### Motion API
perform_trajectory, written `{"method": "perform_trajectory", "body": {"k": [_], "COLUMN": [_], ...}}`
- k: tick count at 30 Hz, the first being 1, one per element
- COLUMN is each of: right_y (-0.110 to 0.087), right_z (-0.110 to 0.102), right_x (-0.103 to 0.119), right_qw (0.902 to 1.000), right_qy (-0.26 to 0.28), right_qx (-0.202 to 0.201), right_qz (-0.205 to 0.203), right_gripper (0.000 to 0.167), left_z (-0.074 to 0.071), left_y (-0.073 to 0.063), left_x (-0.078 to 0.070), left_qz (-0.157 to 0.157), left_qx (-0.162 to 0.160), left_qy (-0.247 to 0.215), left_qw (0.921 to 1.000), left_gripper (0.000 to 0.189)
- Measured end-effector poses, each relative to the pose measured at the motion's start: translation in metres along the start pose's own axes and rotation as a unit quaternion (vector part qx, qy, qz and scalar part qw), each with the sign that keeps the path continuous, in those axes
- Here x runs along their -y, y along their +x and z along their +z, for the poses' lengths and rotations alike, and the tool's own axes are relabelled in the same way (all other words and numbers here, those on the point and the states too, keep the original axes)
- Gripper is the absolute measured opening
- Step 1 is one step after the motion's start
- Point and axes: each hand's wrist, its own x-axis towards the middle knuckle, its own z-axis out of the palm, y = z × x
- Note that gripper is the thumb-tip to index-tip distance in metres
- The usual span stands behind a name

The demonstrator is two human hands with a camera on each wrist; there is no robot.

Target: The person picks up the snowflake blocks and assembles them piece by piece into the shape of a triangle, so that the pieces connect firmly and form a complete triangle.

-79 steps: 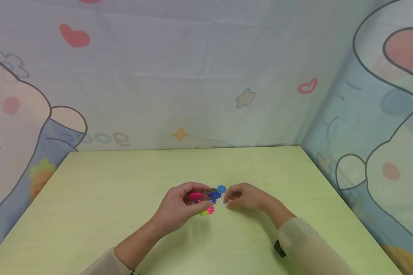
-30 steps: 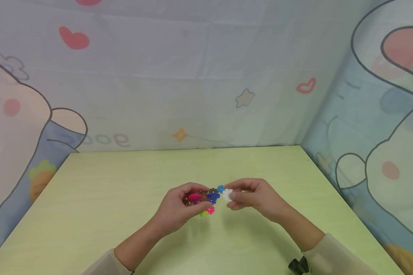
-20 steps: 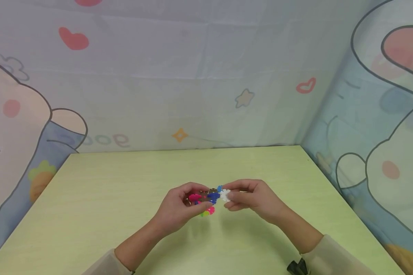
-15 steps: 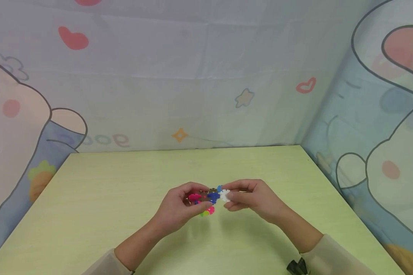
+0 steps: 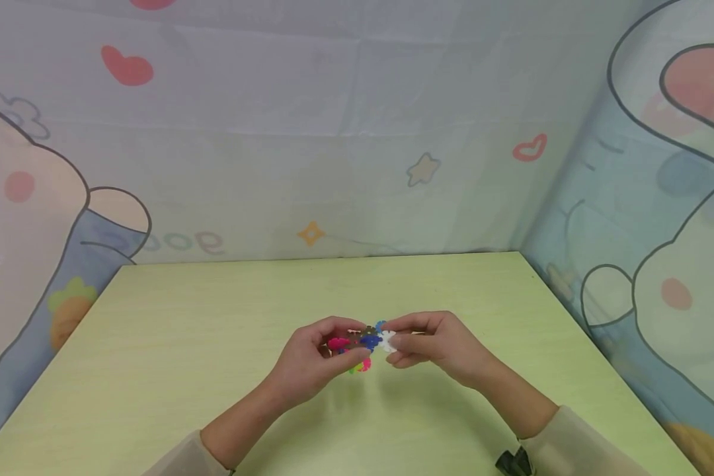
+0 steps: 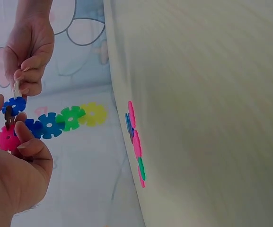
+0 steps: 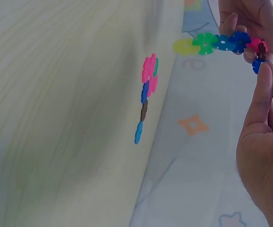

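Note:
My left hand (image 5: 309, 360) holds a joined chain of notched, flower-shaped plastic discs above the table. In the left wrist view the chain includes a pink disc (image 6: 7, 138), a brown disc (image 6: 8, 118) seen edge-on and a blue disc (image 6: 14, 106) at its end. A branch runs from blue discs through a green disc (image 6: 71, 118) to a yellow disc (image 6: 93, 113). My right hand (image 5: 443, 344) pinches a white disc (image 5: 388, 340) by its edge, against that end blue disc. How far their notches interlock cannot be told.
Loose-looking discs lie on the table (image 5: 214, 317) beyond and below the hands: pink discs (image 7: 147, 71), a dark blue disc (image 7: 145, 92), a brown disc (image 7: 144, 110) and a light blue disc (image 7: 138, 133). A printed cloth (image 5: 357, 165) stands behind the table.
My right hand has lifted the white disc from the table and moved it left against the blue disc. My left hand has stayed almost in place with the chain.

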Motion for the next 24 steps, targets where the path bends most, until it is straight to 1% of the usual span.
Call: {"method": "perform_trajectory", "body": {"k": [4,7,11,13,17,20,24], "right_y": [-0.0012,-0.0027,-0.004,-0.0043,-0.0052,-0.0056,-0.0054], "right_z": [0.0019,0.0016,0.0007,0.001,0.0029,0.0047,0.0068], "right_x": [0.0011,0.0005,-0.0028,-0.0043,-0.0059,-0.0065,-0.0063], "right_qw": [1.0,0.9999,0.9996,0.9994,0.9987,0.9981,0.9974], "right_qy": [0.004,-0.002,-0.016,-0.019,-0.023,-0.02,-0.015], "right_qx": [0.004,0.013,0.023,0.023,0.017,0.016,0.018], "right_qz": [-0.003,0.001,-0.006,-0.017,-0.041,-0.056,-0.068], "right_gripper": [0.039,0.045,0.049,0.046,0.042,0.044,0.045], "left_z": [0.0005,-0.0005,-0.0019,-0.002,-0.0011,0.0002,0.001], "left_y": [0.0004,0.0013,0.002,0.0019,0.0016,0.0017,0.001], "left_x": [0.0001,-0.0007,-0.0009,-0.0008,-0.001,-0.0014,-0.0028], "left_qz": [0.017,0.032,0.045,0.05,0.046,0.03,0.014], "left_qx": [-0.016,-0.028,-0.027,-0.023,-0.015,-0.009,-0.009], "left_qy": [0.02,0.043,0.047,0.041,0.023,0.01,-0.005], "left_qw": [0.9995,0.9982,0.9975,0.9976,0.9986,0.9995,0.9998], "left_gripper": [0.021,0.015,0.012,0.012,0.012,0.014,0.015]}}
